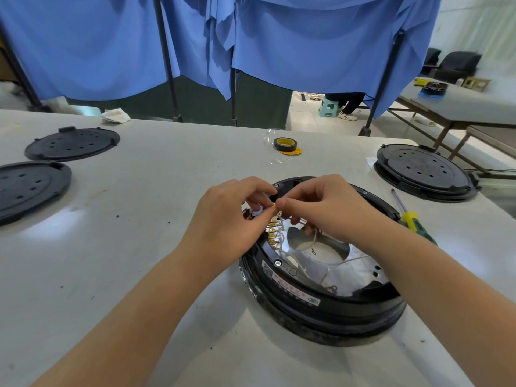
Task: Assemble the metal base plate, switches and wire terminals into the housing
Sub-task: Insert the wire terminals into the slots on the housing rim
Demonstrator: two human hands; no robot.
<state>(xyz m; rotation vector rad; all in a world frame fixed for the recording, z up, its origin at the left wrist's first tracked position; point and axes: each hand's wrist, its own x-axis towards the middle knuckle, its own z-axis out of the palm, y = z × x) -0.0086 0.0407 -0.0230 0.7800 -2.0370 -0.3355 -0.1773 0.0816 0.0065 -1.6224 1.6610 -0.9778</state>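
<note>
While the round black housing [321, 289] is sitting on the tabletop [139, 247], the left hand [226, 219] and right hand [324, 208] are pinching what looks like a brass wire terminal [274, 204] above it, needing careful seating next.

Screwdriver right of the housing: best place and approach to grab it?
Likely the yellow-and-green handle of the screwdriver, taken from above and the right. It lies flat on the table, thin shaft pointing away, and the housing crowds its left side beneath the right hand.

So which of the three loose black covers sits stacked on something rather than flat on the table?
The black cover at far right, beyond the screwdriver; it rests on another black part. The two left covers lie flat.
</note>
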